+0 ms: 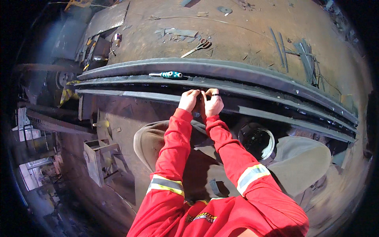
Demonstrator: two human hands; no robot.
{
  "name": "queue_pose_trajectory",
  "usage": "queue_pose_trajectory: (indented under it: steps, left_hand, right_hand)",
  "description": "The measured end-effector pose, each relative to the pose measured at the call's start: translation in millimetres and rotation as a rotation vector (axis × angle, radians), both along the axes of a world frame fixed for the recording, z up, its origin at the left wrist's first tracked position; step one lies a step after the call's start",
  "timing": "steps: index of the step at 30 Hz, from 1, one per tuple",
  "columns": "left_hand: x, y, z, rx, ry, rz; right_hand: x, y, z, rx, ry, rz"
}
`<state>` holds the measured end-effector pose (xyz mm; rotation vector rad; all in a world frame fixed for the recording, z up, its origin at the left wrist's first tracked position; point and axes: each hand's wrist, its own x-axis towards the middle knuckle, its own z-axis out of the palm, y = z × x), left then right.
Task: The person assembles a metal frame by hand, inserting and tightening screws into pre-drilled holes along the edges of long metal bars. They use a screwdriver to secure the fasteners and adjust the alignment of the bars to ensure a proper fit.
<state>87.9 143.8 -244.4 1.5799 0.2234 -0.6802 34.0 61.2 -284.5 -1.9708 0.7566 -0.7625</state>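
Both hands meet at the near side of a long dark metal frame with parallel rails, which runs across in front of me. My left hand is closed, its thumb and fingers pinched together at the rail. Right beside it, my right hand is pinched too, with a dark ring on one finger. Whatever small dark thing lies between the fingertips is hidden. A slim tool with a teal and white handle rests on the rails just beyond my hands, its pale shaft pointing left.
Scissors lie on the dusty floor past the frame, near scraps of dark sheet. Dark strips are piled at far right. An open bucket stands by my right leg. A metal stand is at left.
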Motion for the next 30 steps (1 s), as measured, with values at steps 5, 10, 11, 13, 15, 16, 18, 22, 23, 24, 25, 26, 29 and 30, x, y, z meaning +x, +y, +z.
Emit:
queue_pose_trajectory:
  steps: [5,10,11,13,15,16,18,22,23,24,25,26,29,30]
  left_hand:
    - [2.7,-3.9,-3.3,-0.003,-0.07,-0.032]
    - [1.5,-6.6,-0.5,0.098,-0.19,0.033]
    - [0.4,-14.4,4.2,0.105,-0.133,0.075]
    - [2.7,-14.9,-0.6,0.186,-0.125,0.092]
    - [1.1,-23.0,-0.5,0.303,-0.158,0.117]
    - [-2.0,-24.1,0.6,0.286,-0.146,0.18]
    - [-4.5,-26.5,5.4,0.283,-0.09,0.258]
    - [-15.3,-35.2,20.2,0.219,-0.019,0.425]
    - [-10.5,-25.0,4.8,0.248,-0.052,0.493]
    - [-10.7,-29.2,5.9,0.215,-0.031,0.487]
    - [-10.4,-36.9,2.7,0.208,-0.051,0.519]
    - [-10.7,-37.8,0.3,0.213,-0.065,0.573]
    - [-12.5,-55.4,-10.3,0.189,-0.062,0.704]
    - [-13.7,-64.1,-7.4,0.151,-0.043,0.723]
  right_hand:
    - [0.0,-2.5,-6.0,-0.041,-0.086,0.047]
    - [-0.7,-1.9,-8.8,-0.122,-0.163,0.116]
    - [-0.5,-10.8,-15.1,-0.184,-0.158,0.119]
    - [0.7,-6.9,-5.8,-0.045,-0.123,0.158]
    - [-6.0,-8.0,6.0,0.099,-0.063,0.184]
    - [-4.1,-9.0,3.5,0.077,-0.076,0.207]
    - [-2.2,-11.7,10.8,0.43,-0.111,0.26]
    - [-11.9,-27.0,24.1,-0.008,0.039,0.331]
    - [-11.3,-19.8,22.7,-0.105,0.05,0.41]
    - [-11.4,-37.6,12.8,-0.222,0.065,0.429]
    - [-13.6,-53.1,4.5,-0.274,0.087,0.392]
    - [-16.0,-57.9,3.0,-0.317,0.108,0.377]
    - [-39.8,-80.2,16.9,-0.299,0.138,0.4]
    - [-47.2,-97.7,15.4,-0.291,0.142,0.388]
